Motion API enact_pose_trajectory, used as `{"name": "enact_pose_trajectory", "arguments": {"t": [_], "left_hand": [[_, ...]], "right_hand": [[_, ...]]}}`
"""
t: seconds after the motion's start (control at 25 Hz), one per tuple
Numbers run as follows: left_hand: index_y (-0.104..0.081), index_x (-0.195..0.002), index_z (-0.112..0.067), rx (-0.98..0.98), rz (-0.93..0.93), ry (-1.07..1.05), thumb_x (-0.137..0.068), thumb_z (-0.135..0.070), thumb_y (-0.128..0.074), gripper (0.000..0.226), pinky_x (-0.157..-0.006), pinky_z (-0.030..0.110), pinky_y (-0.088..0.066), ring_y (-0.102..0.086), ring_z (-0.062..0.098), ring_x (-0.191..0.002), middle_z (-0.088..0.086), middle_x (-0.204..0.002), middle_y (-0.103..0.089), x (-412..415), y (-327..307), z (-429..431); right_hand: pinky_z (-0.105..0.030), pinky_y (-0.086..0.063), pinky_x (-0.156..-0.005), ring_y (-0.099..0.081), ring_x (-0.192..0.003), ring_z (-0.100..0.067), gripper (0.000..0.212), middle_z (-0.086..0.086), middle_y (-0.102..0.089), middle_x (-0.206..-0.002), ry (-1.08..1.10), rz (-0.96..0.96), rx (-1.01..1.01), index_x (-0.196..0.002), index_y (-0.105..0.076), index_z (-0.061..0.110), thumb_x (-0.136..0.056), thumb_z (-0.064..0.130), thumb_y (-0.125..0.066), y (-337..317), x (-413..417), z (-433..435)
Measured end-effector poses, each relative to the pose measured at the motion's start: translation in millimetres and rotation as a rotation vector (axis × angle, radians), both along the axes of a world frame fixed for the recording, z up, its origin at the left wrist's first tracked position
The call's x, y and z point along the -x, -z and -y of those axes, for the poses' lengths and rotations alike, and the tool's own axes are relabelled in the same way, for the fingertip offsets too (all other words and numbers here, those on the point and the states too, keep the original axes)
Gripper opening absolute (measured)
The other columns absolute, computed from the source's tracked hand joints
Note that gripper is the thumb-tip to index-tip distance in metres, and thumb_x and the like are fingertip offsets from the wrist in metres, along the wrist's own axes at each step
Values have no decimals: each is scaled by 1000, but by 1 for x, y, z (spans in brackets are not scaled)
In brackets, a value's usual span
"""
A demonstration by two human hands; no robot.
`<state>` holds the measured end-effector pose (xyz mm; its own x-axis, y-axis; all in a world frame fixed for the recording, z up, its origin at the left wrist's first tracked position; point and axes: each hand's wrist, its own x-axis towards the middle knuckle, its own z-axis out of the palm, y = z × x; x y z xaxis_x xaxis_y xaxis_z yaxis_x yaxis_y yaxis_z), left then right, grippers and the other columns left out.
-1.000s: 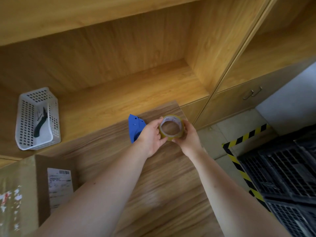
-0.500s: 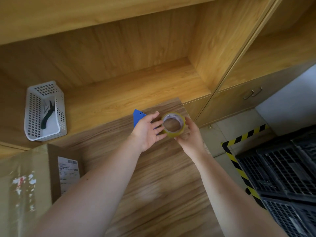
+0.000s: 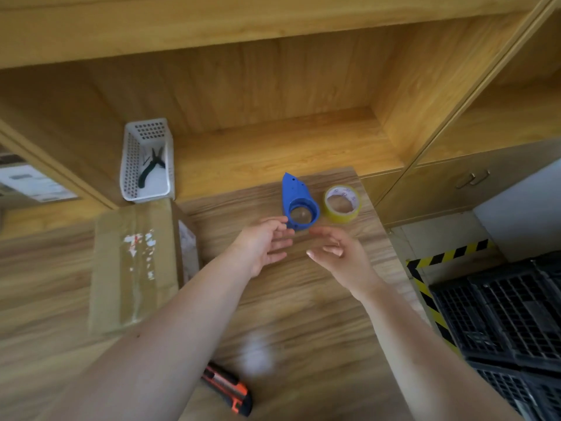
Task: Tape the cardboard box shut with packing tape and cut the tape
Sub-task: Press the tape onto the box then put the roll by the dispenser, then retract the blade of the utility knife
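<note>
A roll of yellowish packing tape (image 3: 342, 204) lies flat near the table's far right corner. Beside it on the left lies a blue plastic tape dispenser (image 3: 297, 200) with an open ring. My left hand (image 3: 264, 245) hovers open just in front of the dispenser, fingertips close to its ring. My right hand (image 3: 341, 255) is open too, palm up, a little nearer to me and holding nothing. The cardboard box (image 3: 133, 268) stands at the left of the table, its top flaps down with tape remnants and torn label bits. An orange and black utility knife (image 3: 229, 388) lies near the front edge.
A white perforated basket (image 3: 131, 165) holding black pliers (image 3: 151, 170) sits on the wooden shelf behind the box. Black plastic crates (image 3: 504, 323) stand on the floor at the right, past a yellow-black hazard stripe (image 3: 425, 287). The table's right edge (image 3: 394, 253) runs close to my right hand.
Both hands let go of the tape roll, which now lies on the table beside the dispenser. The hands drew back toward me and opened. The view shifted, showing the box and the knife.
</note>
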<state>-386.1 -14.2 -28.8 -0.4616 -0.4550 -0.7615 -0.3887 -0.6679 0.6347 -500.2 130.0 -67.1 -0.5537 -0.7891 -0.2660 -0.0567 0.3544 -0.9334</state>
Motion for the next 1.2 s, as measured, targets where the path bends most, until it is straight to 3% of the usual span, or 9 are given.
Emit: {"name": "enact_pose_trajectory", "arguments": {"t": [0.24,0.48,0.68,0.88,1.0,1.12,1.2], "left_hand": [[-60,-107,-21,-38,-12,-27,-93,-8,-45,24,-79,37,-52,-68,21,-82,5,-95,-71,-84,-15,-33],[-61,-101,-19,-104,12,-59,-93,-7,-45,22,-90,39,-50,-66,21,-83,6,-97,-69,-148,-4,-68],[-61,-102,-19,-124,40,-83,-92,-8,-45,22,-80,35,-51,-66,20,-79,5,-90,-72,-203,21,-80],[-60,-97,-20,-203,101,-198,-93,-8,-43,21,-69,33,-47,-63,19,-75,3,-84,-67,-252,56,-83],[-62,-93,-16,-239,150,-292,-90,-3,-46,22,-68,35,-49,-61,20,-74,5,-81,-65,-273,78,-87],[-63,-109,-10,-220,157,-282,-85,13,-42,40,-65,34,-53,-61,23,-76,11,-87,-63,-286,99,-97],[-60,-119,-12,-220,109,-248,-84,17,-37,51,-71,33,-51,-59,22,-79,11,-95,-61,-288,108,-107]], "right_hand": [[-33,-49,-98,-60,-112,-5,30,10,-70,-113,-27,56,-3,-101,-68,30,-79,10,-77,11,-79,-17],[-36,-50,-95,-60,-105,-3,26,7,-70,-107,9,49,-82,-104,-70,17,-80,8,-76,32,-144,-34],[-27,-47,-88,-58,-107,-8,25,14,-67,-101,-70,-24,-189,-100,-68,28,-81,13,-75,51,-197,-49],[-22,-38,-84,-56,-117,-14,40,4,-64,-119,-181,-179,-425,-117,-64,26,-79,18,-75,72,-244,-46],[-28,-40,-89,-49,-119,-21,58,2,-56,-125,-234,-387,-576,-126,-58,29,-72,34,-80,81,-263,-43],[-33,-35,-97,-42,-119,-26,64,-1,-50,-126,-272,-500,-660,-126,-54,31,-69,45,-79,87,-278,-41],[-35,-35,-97,-42,-117,-28,57,-2,-49,-125,-280,-545,-690,-124,-53,30,-73,40,-77,92,-284,-40]]}}
